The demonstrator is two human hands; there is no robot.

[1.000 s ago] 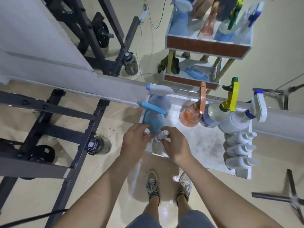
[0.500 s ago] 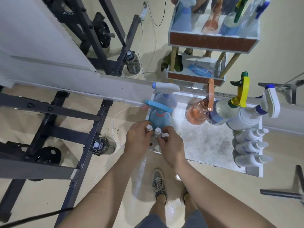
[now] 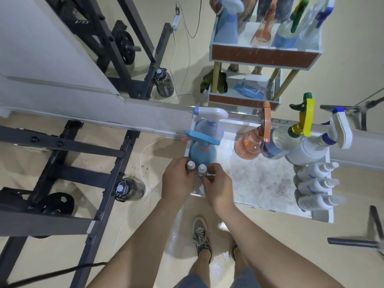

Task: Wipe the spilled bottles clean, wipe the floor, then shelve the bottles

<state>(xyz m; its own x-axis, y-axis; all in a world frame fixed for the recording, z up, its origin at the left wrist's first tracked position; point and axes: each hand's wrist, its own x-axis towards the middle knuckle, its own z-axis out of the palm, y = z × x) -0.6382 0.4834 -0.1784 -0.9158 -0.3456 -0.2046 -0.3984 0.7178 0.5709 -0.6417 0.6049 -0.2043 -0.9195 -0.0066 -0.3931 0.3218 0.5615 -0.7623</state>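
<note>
White shelf already carries most spray bottles; left hand and right hand each grasp a small bottle in curled fingers at its corner. Floor looks wet.

small bottles: two, caps only, bodies hidden under left hand and right hand; right shoe: mostly behind forearm; top sprayers: heads cut by upper edge

Brought right hand leftward, close against left hand, at the middle of the frame. Moved right small bottle over beside left small bottle, white caps now side by side and nearly touching, just below the blue spray bottle, instead of apart as a second ago.
</note>
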